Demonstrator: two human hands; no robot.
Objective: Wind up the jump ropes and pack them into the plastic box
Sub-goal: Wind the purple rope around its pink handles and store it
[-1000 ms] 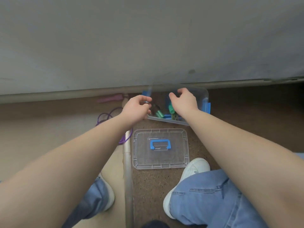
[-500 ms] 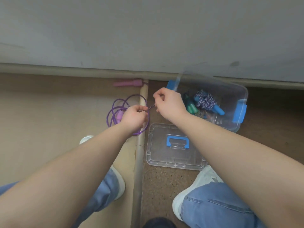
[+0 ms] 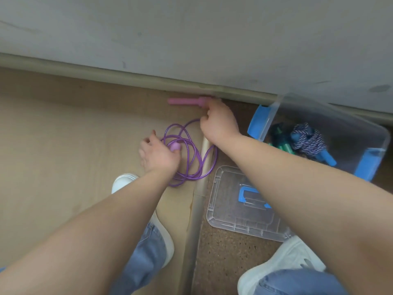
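Right hand [image 3: 219, 124] reached wall-side handle [image 3: 182, 101], gripping; left hand [image 3: 158, 156] grips nearer handle [image 3: 175, 146]; beige floor [image 3: 63, 145].

I see the rope [image 3: 194, 155] coiled on the floor ahead, lying across the strip [image 3: 196, 209] that runs from my feet to the wall [image 3: 191, 39]. Its far handle [image 3: 182, 101] lies along the wall's foot, behind the coil, with my right hand [image 3: 219, 124] pinching the rope at that handle's right end. My left hand [image 3: 158, 155] is on the coil's left side, round the near handle [image 3: 175, 146]. Right of the strip stands the box [image 3: 331, 116], wound ropes [image 3: 308, 139] inside; the lid [image 3: 229, 220] lies before it.
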